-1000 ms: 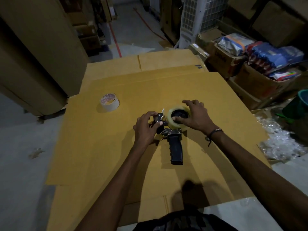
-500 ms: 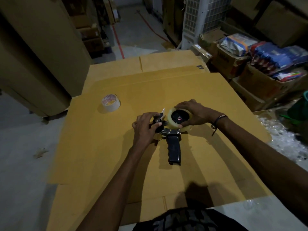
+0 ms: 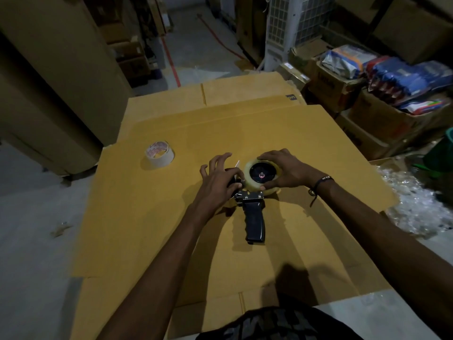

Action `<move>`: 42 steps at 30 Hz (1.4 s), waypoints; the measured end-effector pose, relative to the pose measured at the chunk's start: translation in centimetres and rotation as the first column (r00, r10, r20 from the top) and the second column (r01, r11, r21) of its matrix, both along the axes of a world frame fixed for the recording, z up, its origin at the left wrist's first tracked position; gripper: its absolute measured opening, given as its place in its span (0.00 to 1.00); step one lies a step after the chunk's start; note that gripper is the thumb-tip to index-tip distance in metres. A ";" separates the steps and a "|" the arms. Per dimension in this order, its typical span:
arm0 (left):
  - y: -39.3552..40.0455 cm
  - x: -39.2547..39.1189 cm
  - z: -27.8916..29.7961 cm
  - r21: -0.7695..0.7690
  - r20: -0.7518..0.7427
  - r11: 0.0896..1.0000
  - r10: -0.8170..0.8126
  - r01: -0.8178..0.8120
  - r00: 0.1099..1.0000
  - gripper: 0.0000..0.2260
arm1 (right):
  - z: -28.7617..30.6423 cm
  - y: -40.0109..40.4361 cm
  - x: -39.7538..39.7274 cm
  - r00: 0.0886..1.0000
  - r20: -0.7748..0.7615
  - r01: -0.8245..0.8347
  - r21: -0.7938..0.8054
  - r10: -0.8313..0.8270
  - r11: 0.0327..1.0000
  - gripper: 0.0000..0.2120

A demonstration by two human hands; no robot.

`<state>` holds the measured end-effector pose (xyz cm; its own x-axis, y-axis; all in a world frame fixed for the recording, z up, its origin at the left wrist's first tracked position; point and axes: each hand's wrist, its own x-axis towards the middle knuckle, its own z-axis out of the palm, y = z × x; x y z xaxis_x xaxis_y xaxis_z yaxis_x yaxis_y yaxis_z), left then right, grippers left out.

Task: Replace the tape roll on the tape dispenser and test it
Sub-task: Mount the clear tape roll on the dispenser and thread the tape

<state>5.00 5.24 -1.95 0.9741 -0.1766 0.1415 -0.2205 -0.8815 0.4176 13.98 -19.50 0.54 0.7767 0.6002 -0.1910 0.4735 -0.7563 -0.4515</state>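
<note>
Tape dispenser (image 3: 253,212) flat on its side on brown cardboard sheet (image 3: 152,229), black handle pointing toward the person. Clear tape roll (image 3: 247,182) seated on the dispenser's black hub. Right hand (image 3: 285,171) curled around the roll's rim, gripping it. Left hand (image 3: 218,182) on the dispenser's front end, fingers spread; grip impossible to tell. Spare tape roll (image 3: 159,157) well apart, far left on the cardboard.

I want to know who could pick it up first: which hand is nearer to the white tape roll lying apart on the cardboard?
Left. The left hand is just right of the white roll, apart from it. The right hand is farther right, holding the roll on the dispenser.
</note>
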 end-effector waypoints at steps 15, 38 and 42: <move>0.1 0.1 -0.3 0.031 -0.012 0.998 -0.050 0.051 0.999 0.07 | -0.1 -0.3 0.0 1.000 -0.018 0.017 0.034 -0.017 0.999 0.49; 0.3 -1.1 0.0 0.069 0.003 0.997 -0.042 0.042 0.999 0.06 | 0.9 1.0 0.2 0.994 0.103 -0.019 -0.149 0.034 0.989 0.50; 0.4 -1.4 -0.1 0.061 0.010 0.996 -0.065 0.065 0.998 0.05 | 1.3 1.1 0.9 0.987 0.102 -0.102 -0.211 0.126 0.972 0.49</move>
